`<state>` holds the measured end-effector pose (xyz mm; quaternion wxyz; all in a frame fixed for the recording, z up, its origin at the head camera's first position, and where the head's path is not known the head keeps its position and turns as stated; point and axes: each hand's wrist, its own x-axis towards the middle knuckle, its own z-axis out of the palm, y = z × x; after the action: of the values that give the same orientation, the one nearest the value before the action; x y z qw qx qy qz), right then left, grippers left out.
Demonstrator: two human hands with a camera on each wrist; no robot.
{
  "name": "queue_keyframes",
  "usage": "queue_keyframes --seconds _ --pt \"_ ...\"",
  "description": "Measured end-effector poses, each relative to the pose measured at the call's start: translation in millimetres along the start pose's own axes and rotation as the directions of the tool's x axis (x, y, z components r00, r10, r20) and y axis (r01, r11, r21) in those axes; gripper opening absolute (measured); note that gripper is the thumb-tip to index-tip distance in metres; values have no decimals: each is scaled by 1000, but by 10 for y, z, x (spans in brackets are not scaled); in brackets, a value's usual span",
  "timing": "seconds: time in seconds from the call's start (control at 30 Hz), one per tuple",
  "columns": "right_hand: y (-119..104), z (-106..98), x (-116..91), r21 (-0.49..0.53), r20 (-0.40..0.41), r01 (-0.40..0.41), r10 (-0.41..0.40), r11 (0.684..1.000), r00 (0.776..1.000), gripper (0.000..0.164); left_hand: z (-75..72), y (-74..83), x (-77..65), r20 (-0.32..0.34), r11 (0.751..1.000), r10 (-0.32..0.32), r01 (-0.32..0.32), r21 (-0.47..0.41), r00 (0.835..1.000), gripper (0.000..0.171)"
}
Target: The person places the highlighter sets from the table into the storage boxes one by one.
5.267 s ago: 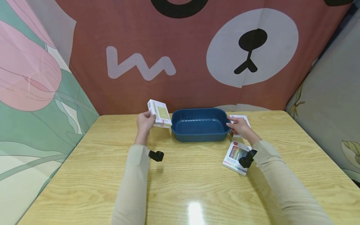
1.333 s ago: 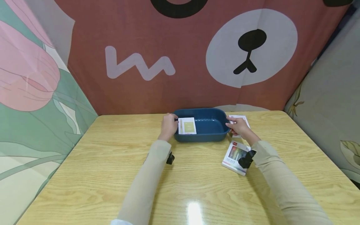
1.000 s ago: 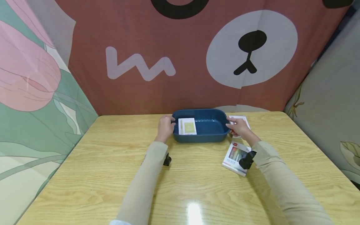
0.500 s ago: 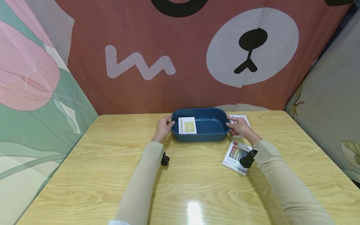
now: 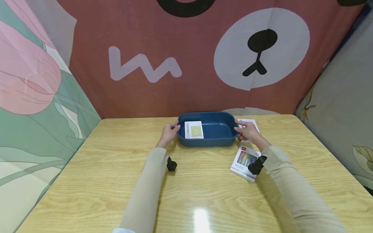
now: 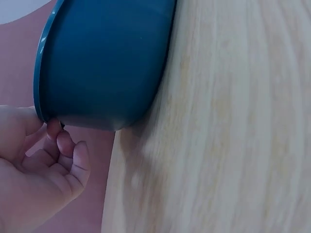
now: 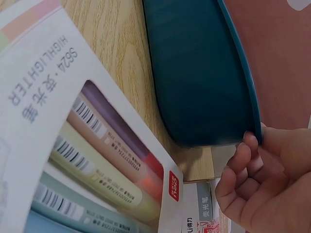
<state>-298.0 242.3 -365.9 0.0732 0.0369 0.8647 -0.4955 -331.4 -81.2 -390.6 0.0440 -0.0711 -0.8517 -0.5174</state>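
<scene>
A dark blue plastic basin point(image 5: 209, 142) stands at the back of the table. My left hand point(image 5: 169, 133) pinches its left rim between thumb and curled fingers, as the left wrist view also shows. At the opposite end, my right hand point(image 5: 247, 131) pinches the right rim the same way. Inside the basin's left part lies a white box with a yellow panel point(image 5: 196, 130). In the right wrist view, the basin wall point(image 7: 204, 77) runs down to the pinching fingertips point(image 7: 250, 141).
A white windowed box of highlighters point(image 5: 244, 163) lies on the table point(image 5: 204, 187) below my right hand. Another white box point(image 5: 252, 122) sits right of the basin, partly covered by that hand. A brown printed cloth point(image 5: 145, 97) hangs behind the table's back edge.
The white box with the yellow panel has gone from my left hand into the basin. That hand then let go and moved left onto the basin's rim. My right hand stays put.
</scene>
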Motion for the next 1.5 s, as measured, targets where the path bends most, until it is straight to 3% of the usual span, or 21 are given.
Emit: queue_keyframes --seconds 0.43,0.67,1.03,1.17,1.27,1.5 --pt "51 -29 -13 75 9 31 -31 997 999 49 7 7 -6 -3 997 -36 35 -62 999 36" --pt "124 -98 -41 98 -68 78 -71 992 995 48 9 13 -2 -1 995 -62 62 -82 998 36" --pt "208 -220 -79 -179 -168 78 -109 981 980 53 8 8 -7 -18 995 -54 52 -82 998 35" --pt "262 -250 -86 -337 -209 65 -142 939 968 52 8 10 -13 -12 994 -67 66 -89 998 36" --pt "276 -264 -112 -457 -231 31 -153 889 961 54 8 12 -10 -8 993 -73 72 -88 997 36" --pt "294 -244 -128 -565 -217 -48 -93 824 972 69 14 14 -6 -11 993 -88 87 -79 996 36"
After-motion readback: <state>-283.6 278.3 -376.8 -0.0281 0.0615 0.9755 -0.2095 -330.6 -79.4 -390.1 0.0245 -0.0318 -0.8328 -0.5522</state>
